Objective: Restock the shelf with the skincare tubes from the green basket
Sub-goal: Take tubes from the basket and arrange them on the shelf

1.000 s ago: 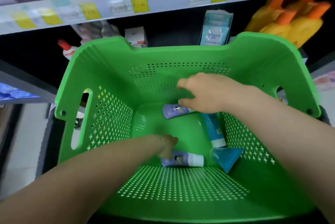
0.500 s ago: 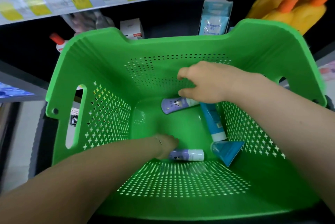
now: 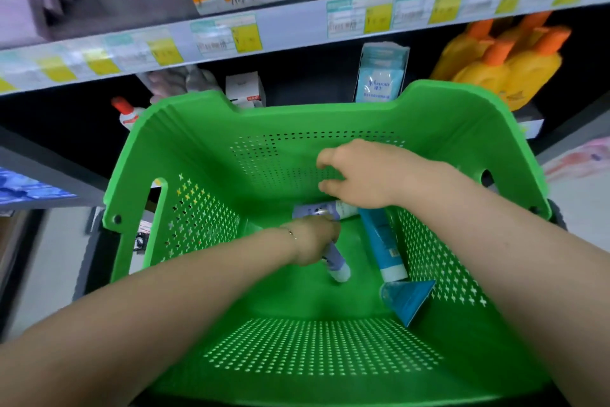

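Tubes lie on the perforated green basket's point(image 3: 297, 111) floor. The left hand's point(image 3: 313, 238) fingers grip a lavender tube point(image 3: 336, 262) mid-floor, white cap down. A second lavender tube point(image 3: 313, 211) lies at the far wall beneath the right hand point(image 3: 359, 175); whether its curled fingers hold anything cannot be told. A blue tube point(image 3: 381, 241) hugs the right wall.

Two bare forearms, no sleeves, thin bracelet point(image 3: 291, 233) at the left wrist, hands ungloved

Green basket point(image 3: 185, 142) holds a tilted lavender tube point(image 3: 335, 261) (cap down), a flat lavender tube point(image 3: 317, 210), two blue tubes point(image 3: 383, 248).
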Available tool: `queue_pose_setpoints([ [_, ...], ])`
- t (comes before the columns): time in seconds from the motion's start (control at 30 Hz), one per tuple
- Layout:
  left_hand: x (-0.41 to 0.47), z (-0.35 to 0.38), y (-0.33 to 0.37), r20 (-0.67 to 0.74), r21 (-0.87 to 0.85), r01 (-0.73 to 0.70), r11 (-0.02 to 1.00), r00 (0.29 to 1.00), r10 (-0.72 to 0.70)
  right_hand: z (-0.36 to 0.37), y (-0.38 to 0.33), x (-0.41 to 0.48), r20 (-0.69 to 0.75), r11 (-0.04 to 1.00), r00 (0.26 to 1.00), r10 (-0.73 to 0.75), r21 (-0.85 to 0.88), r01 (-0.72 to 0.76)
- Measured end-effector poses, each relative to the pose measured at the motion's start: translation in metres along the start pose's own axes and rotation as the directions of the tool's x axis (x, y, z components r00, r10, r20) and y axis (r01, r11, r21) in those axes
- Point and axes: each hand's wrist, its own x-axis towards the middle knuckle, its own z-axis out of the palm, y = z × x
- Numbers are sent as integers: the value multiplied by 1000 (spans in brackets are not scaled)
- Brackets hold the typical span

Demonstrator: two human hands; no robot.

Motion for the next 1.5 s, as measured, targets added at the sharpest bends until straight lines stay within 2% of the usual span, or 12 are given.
queue_pose_setpoints([
  [0.13,-20,-39,-6,-172,-179,-42,983,985,11,2,2,1,-19,999,999,27,31,-26],
  [0.23,-39,-61,-17,-253,-263,-25,964,966,-44,2,5,1,-37,997,998,57,57,-55],
  [0.43,-80,-97,-21,-481,-400,-115,909,871,-101,1,9,3,-50,993,995,91,86,-86],
  [0.6,-104,-121,-17,-626,-398,-206,894,773,-101,4,3,1,-78,983,997,-13,181,27],
  [0.8,-129,-156,-7,-763,-369,-331,869,641,-80,-8,-11,-12,-319,907,944,-79,370,201],
  [0.93,-142,-170,-3,-833,-434,-421,796,525,-177,-27,-15,-19,-393,850,917,-63,460,256],
  [1.0,-147,-174,-2,-841,-471,-456,755,492,-227,-40,-16,-21,-425,832,904,-42,486,267],
  [1.07,-154,-176,-1,-838,-487,-471,735,490,-241,-54,-16,-23,-456,802,889,-38,517,299],
  [1.2,-168,-182,0,-811,-519,-485,703,541,-225,-86,-24,-31,-503,718,862,-63,577,389],
  [1.3,-179,-194,2,-806,-544,-551,633,552,-212,-109,-32,-34,-532,695,843,-84,575,432],
  [1.5,-204,-225,6,-837,-510,-586,630,508,-204,-147,-39,-37,-560,646,819,-126,580,497],
])
